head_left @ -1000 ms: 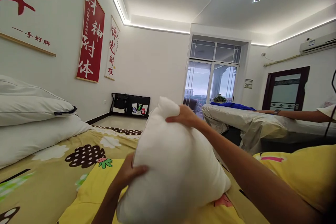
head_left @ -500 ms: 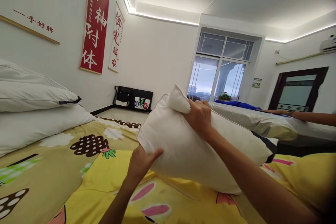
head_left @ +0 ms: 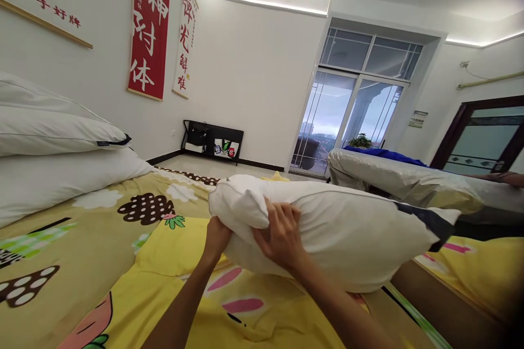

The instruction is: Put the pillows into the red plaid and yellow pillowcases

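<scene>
A plump white pillow (head_left: 344,229) with a dark strip at its right end lies across the yellow bunny-print fabric (head_left: 164,294). My left hand (head_left: 219,237) grips the pillow's near left edge, its fingertips tucked out of sight beneath it. With fingers curled, my right hand (head_left: 282,229) holds a bunched corner near the same end. Under the yellow fabric spreads a tan patterned sheet (head_left: 94,240).
Two white pillows (head_left: 61,133) are stacked at the left by the wall. A plastic-covered mattress (head_left: 376,169) with blue cloth stands at the right, where another person's hand (head_left: 507,178) rests. Behind, a black rack (head_left: 225,136) is against the wall.
The pillow's left end has come down and now lies flatter. My right hand moved down and left with the corner; my left hand's thumb is now folded in. The view shifted slightly.
</scene>
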